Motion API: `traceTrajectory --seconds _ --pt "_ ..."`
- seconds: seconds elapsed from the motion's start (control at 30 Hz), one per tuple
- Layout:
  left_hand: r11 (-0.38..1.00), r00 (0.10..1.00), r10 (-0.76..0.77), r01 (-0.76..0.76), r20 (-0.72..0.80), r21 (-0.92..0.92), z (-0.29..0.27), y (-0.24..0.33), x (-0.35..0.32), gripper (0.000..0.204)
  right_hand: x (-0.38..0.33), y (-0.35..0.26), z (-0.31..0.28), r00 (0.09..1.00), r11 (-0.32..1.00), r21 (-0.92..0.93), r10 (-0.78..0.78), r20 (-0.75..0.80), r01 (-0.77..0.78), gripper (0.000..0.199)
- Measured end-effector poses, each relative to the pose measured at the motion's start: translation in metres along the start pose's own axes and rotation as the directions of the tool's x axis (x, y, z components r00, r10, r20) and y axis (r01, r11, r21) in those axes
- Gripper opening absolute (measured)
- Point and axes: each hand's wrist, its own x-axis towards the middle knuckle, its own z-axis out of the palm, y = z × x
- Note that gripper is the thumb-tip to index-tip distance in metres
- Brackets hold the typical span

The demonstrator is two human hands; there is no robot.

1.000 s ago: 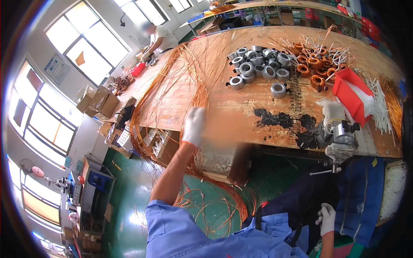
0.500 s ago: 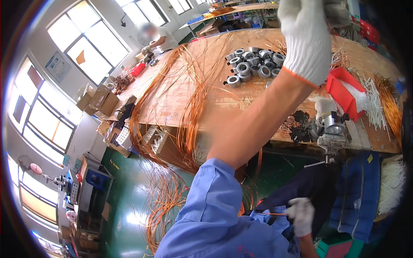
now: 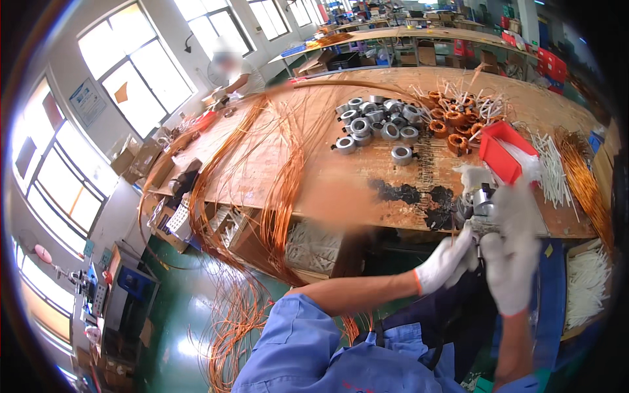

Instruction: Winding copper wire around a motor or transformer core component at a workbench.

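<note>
My left hand [image 3: 449,263], in a white knit glove with an orange cuff, is at the near table edge beside the vise [image 3: 485,226]. Its fingers are curled together, and whatever they hold is hidden. Close on the right, my right hand [image 3: 514,262], also gloved in white, is smeared by motion in front of the vise, so its fingers cannot be read. A grey metal ring [image 3: 483,198] sits in the vise, partly covered by the right hand. Behind it lies a whitish cloth-like piece [image 3: 473,177].
Grey metal rings [image 3: 391,131] are heaped mid-table, beside copper-wound coils [image 3: 457,144]. A red bin [image 3: 495,154], white tubes [image 3: 553,170] and copper wire [image 3: 585,180] lie to the right. Long copper wire bundles [image 3: 278,190] hang over the left edge. A person [image 3: 246,80] sits at the far left.
My left hand has come back from far over the table to the vise. My right hand has risen from near my lap to the vise. The view has shifted, showing more of the far tables.
</note>
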Motion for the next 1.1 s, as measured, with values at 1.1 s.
traceTrajectory --seconds 1.1 --pt "0.599 0.802 0.481 -0.596 0.354 0.535 -0.085 0.114 0.004 0.024 -0.051 -0.010 -0.026 0.570 0.632 -0.042 0.723 0.390 -0.774 0.021"
